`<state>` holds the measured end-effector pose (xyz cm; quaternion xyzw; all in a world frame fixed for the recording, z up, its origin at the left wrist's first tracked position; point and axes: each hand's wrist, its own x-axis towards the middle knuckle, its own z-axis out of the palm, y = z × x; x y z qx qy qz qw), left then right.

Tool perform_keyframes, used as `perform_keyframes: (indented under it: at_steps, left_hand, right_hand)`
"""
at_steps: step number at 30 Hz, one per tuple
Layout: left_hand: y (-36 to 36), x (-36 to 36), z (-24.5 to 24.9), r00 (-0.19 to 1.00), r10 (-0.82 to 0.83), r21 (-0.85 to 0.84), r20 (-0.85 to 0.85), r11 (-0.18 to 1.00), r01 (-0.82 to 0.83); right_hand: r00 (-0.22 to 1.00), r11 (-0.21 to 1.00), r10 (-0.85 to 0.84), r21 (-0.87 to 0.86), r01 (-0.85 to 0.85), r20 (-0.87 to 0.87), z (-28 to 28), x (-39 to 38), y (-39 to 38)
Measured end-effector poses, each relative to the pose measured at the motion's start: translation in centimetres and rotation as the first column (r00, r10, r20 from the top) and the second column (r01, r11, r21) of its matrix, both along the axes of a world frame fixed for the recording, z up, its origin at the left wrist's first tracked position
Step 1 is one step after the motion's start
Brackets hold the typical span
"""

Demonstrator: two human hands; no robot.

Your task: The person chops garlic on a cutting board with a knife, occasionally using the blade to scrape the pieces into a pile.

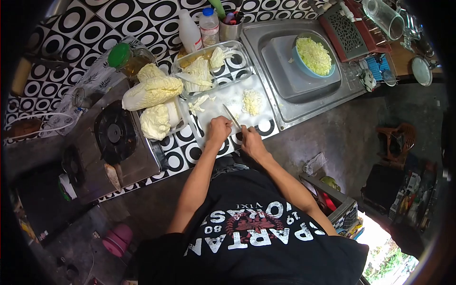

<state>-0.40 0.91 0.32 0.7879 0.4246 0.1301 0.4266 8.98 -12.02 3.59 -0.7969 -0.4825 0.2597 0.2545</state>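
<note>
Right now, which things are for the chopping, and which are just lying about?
For the chopping, it seems:
knife, in the right hand
white board
chopped pile
cabbage heads
blue bowl of shreds

Probably just lying about:
green-lidded jar
blue-capped bottle
pink object

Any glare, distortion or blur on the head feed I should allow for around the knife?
Head view: strong fisheye bending, edges fading to black; daylight blown out at the lower-right opening; pale reflections on the metal sink; floor dim; knife, left hand and right hand readable, without obvious motion blur.
</note>
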Motion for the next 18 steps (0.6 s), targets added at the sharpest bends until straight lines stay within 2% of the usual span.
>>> perform_keyframes:
  at_steps: [4, 8, 10, 14, 18]
  left_hand:
    - [0.1, 0.1, 0.4, 1.0, 0.023, -0.019, 0.003, 1.0, -0.023]
    - [0.0, 0.2, -0.3, 1.0, 0.003, -0.042, -0.009, 0.999, -0.004]
    - [0.0, 0.0, -0.8, 1.0, -0.029, 0.097, -0.006, 0.995, 0.029]
    - [-0.3, -0.2, -0.6, 0.999, -0.033, 0.072, 0.022, 0.997, 0.032]
    - [-0.4, -0.2, -0.8, 0.999, -0.025, 0.122, 0.032, 0.992, 0.021]
  right_hand:
    - [1.0, 1.0, -0.003, -0.019, 0.003, 0.009, -1.7, -0.4, -0.5]
    - [0.999, 1.0, 0.019, -0.004, -0.018, 0.04, -1.9, 0.1, 2.1]
    - [0.998, 0.999, 0.046, -0.008, -0.045, 0.053, -1.9, 0.4, 3.2]
    - [1.0, 1.0, 0.002, -0.01, -0.001, 0.019, 0.4, 0.2, 2.5]
    - [0.999, 0.999, 0.039, -0.028, -0.04, -0.033, 0.3, 0.2, -0.5]
